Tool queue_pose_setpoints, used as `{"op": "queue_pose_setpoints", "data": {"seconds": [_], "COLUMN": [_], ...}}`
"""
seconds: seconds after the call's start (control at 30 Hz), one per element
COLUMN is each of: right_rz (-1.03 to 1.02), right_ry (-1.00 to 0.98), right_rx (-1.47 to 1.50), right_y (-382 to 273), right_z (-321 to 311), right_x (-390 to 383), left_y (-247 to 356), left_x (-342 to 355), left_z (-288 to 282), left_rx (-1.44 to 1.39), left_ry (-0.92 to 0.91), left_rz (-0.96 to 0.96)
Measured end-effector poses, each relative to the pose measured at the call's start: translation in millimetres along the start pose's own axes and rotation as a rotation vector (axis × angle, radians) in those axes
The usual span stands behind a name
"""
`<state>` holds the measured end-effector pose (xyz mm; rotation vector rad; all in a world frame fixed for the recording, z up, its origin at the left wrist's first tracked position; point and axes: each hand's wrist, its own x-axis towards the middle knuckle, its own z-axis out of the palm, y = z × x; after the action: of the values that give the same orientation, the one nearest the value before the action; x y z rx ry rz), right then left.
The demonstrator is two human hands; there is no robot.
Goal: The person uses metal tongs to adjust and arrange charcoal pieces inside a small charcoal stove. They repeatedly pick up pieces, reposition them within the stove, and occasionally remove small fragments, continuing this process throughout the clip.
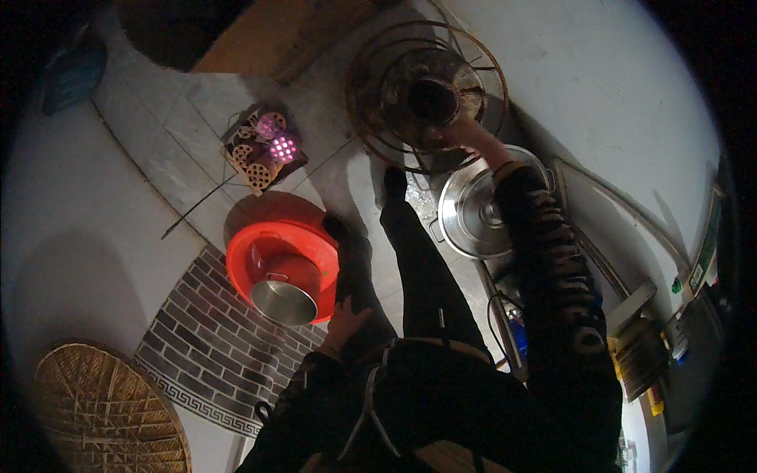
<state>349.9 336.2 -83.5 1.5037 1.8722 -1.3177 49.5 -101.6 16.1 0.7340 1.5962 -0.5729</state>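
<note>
We count one round, rusty-ringed metal stove [430, 67], upper centre of the frame; the right hand [464, 134] is at it, grip we cannot tell. Left hand [344, 323], grip apart, rests on one black-trousered leg [359, 272].

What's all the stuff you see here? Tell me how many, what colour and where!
Rusty round metal stand with rings: 1, brown, top centre
Round holed briquettes: several, tan, two glowing pink, upper left
Thin straight rod: 1, dark, below the briquettes
Round plastic basin: 1, red, left of centre
Round metal pot: 1, silver, at the basin's near side
Wide lidded metal pan: 1, silver, right of centre
Round woven basket: 1, straw-brown, lower left
Bristled brush: 1, brown, lower right
Dim bits at the edges: too dark to count
Legs: 2, dark-clothed, centre
Left hand: 1, bare, on the left leg
Right hand: 1, bare, at the stand
</note>
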Motion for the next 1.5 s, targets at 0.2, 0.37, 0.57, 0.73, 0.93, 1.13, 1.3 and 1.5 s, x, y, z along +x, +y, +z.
{"op": "queue_pose_setpoints", "data": {"seconds": [0.2,0.37,0.57,0.73,0.93,1.13,1.3,1.5], "right_rz": [-0.161,0.132,0.147,0.166,0.134,0.078,0.091,0.042], "right_ry": [-0.064,-0.015,0.046,0.019,-0.054,-0.113,-0.087,-0.094], "right_rx": [-0.244,-0.313,-0.409,-0.407,-0.475,-0.550,-0.546,-0.618], "right_y": [45,8,-33,-40,-50,-53,-42,-35], "right_z": [-54,-58,-66,-73,-89,-112,-90,-34], "right_x": [9,9,-12,-18,-8,-16,6,17], "left_y": [5,9,14,18,22,31,38,32], "left_x": [5,9,2,3,1,-2,0,3], "left_z": [-2,-6,-9,-8,-12,-17,-20,-14], "left_rx": [0.029,0.025,0.055,0.066,0.092,0.059,0.065,0.043], "left_ry": [0.018,0.002,-0.008,0.002,0.007,-0.017,-0.037,-0.030], "left_rz": [0.012,-0.005,-0.056,-0.052,-0.041,-0.093,-0.143,-0.124]}}
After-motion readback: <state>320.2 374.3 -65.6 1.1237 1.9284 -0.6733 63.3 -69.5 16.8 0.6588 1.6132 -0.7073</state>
